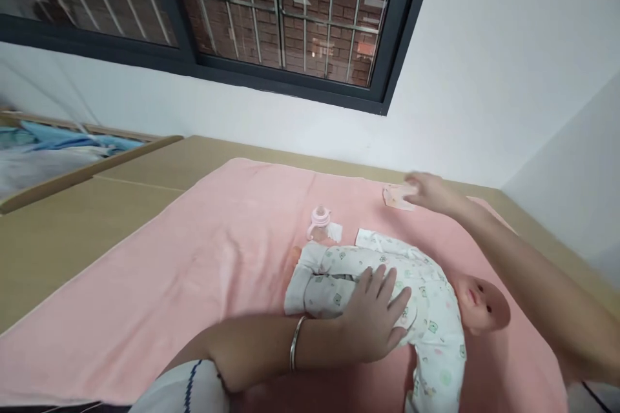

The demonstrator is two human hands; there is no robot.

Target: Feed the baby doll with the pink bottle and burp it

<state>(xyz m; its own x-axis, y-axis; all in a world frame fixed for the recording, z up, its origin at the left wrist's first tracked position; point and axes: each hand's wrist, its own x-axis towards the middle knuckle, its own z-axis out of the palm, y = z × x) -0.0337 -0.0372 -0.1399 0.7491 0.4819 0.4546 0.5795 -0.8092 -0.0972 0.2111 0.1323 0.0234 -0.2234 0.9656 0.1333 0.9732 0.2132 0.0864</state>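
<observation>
On the pink terry blanket [203, 271] spread over the tan wooden platform [72, 226], our left hand [375, 319] lies flat and open on the belly of the baby doll in a white printed romper [426, 310], steadying it. Our right hand [431, 192] reaches far out, fingers touching a small pale folded cloth [398, 197]; whether they grip it we cannot tell. A pink baby bottle [318, 222] stands near the doll's feet. Fetching seems the step in hand; next, we judge, a firm pinch on the cloth.

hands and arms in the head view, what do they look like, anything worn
Both hands are bare, without gloves. The left hand has a thin silver bangle on its wrist and a white sleeve with a dark stripe near the elbow. The right hand and forearm show no jewellery or sleeve.
</observation>
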